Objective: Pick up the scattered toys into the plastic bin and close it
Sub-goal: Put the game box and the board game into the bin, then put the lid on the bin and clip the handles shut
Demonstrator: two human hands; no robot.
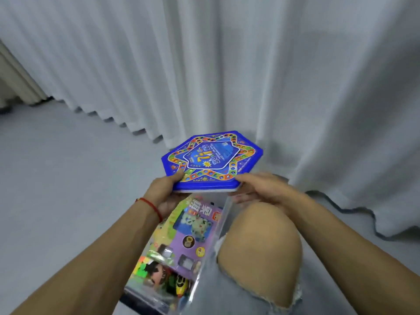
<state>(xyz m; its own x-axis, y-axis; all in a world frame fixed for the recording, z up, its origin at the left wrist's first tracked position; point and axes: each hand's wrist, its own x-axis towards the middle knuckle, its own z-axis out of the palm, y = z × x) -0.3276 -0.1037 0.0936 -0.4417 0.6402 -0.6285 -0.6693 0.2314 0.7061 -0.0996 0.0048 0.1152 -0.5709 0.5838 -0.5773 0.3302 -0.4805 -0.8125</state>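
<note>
Both hands hold the blue hexagonal game board (212,160) flat above the plastic bin's (223,214) far end: left hand (167,193) and right hand (261,189) each pinch its near edge. Next, I judge, lowering it level onto the boxed toy (193,226) inside.

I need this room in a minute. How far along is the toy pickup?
Several toys already lie in the clear plastic bin, including a purple game box. Both the left hand and right hand hold the blue hexagonal game board above it. That must go in; no lid is in view, so closing remains.
</note>
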